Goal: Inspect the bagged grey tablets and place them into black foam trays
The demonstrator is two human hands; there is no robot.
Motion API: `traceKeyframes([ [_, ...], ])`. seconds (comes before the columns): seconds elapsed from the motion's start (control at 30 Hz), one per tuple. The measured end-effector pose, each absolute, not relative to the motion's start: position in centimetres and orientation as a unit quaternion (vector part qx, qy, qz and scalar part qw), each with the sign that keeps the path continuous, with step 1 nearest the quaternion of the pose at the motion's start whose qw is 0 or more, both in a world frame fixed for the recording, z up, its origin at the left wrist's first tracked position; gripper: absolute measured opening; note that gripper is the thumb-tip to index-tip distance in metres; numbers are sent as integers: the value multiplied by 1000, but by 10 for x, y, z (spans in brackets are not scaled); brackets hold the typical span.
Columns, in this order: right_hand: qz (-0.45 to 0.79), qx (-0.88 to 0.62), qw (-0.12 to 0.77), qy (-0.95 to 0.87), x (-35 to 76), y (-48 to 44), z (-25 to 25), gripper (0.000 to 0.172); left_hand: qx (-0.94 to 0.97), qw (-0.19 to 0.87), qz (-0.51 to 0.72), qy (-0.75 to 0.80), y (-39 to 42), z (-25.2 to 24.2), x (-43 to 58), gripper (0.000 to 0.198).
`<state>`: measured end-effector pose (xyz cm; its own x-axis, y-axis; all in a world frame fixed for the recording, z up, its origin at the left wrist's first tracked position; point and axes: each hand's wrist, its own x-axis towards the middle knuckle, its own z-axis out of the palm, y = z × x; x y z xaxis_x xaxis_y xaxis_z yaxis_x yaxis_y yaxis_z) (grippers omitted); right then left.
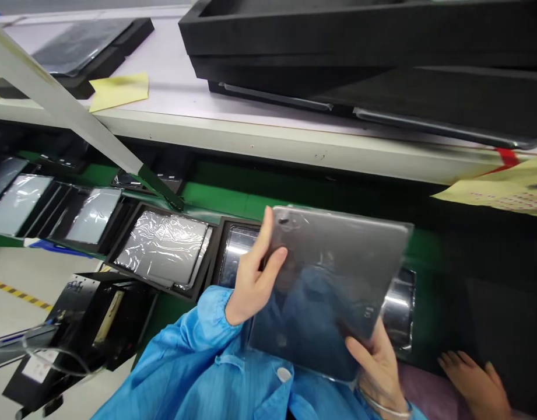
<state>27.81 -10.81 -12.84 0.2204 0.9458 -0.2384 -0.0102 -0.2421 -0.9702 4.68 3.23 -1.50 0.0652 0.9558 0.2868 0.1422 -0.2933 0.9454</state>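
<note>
In the left grip [253,280] the tablet [325,280] is grasped by its lens corner, in the head view. It is spanned rightward to the right grip [379,367], by which the edge near the diagonally opposite corner is clasped, so neither is clearly nearer. Its long axis seems to be pointed outward from the body. A tray [127,233] is seen left of the left grip.

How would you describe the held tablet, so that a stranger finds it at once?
Find the long white shelf, then the green surface beneath it. In front, the left hand and right hand hold a dark, film-wrapped tablet. Unlike the film-covered devices lying nearby, it is held up.
</note>
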Motion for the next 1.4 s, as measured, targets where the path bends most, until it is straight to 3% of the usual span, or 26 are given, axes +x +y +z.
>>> traceKeyframes([
  [0.17, 475, -645, 514, -308, 277, -114, -103, 62, 694, 381, 498, 353, 21, 0, 47, 50],
  [0.43, 451, -678, 545, -200, 244, -110, -58, 46, 697, 373, 510, 339, 22, 13, 48, 47],
  [0.93, 458, -659, 574, -160, 243, -113, -55, 45, 705, 363, 501, 346, 22, 18, 51, 46],
  [1.07, 445, -643, 572, -247, 254, -108, -72, 32, 724, 339, 494, 342, 25, 13, 49, 49],
  [1.2, 385, -570, 584, -431, 266, -83, -80, 12, 636, 462, 536, 308, 33, -19, 41, 68],
  [1.23, 373, -570, 582, -444, 268, -75, -77, 11, 609, 504, 537, 296, 36, -28, 39, 67],
  [1.3, 368, -555, 592, -454, 269, -59, -65, 9, 583, 569, 522, 254, 42, -44, 36, 46],
  [1.4, 379, -434, 625, -527, 268, -40, -41, 21, 564, 602, 539, 169, 48, -55, 35, 20],
])
